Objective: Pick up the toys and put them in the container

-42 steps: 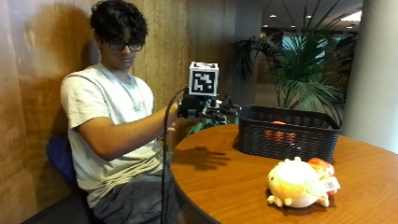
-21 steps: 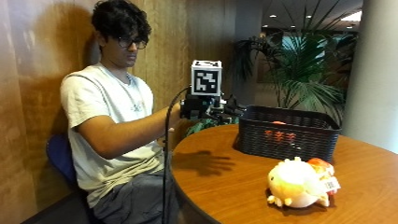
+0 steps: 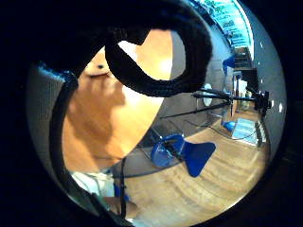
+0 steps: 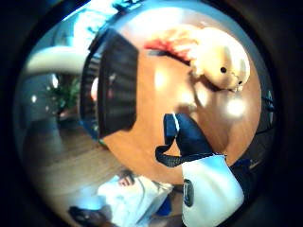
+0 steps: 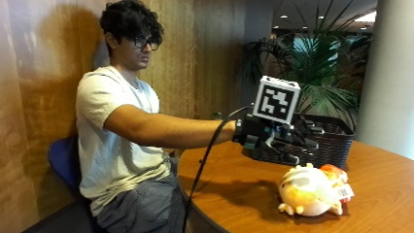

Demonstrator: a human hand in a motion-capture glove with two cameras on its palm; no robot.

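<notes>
Wooden counter (image 5: 388, 170) first, then the dark basket (image 5: 333, 145) just behind our hand (image 5: 288, 138), then the plush toy (image 5: 310, 191) just below it. Fingers spread, holding nothing; we should lower squarely over the toy's body before curling round it.

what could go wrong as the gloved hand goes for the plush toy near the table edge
The plush toy lies close to the near edge of the round table, so a clumsy contact from the gloved right hand, which hovers above it with nothing held, might nudge it off. The black basket stands right behind the hand, so lifting the toy could bump its wall. The basket already seems to hold something orange, so the bulky toy may sit high rather than settle in.
</notes>
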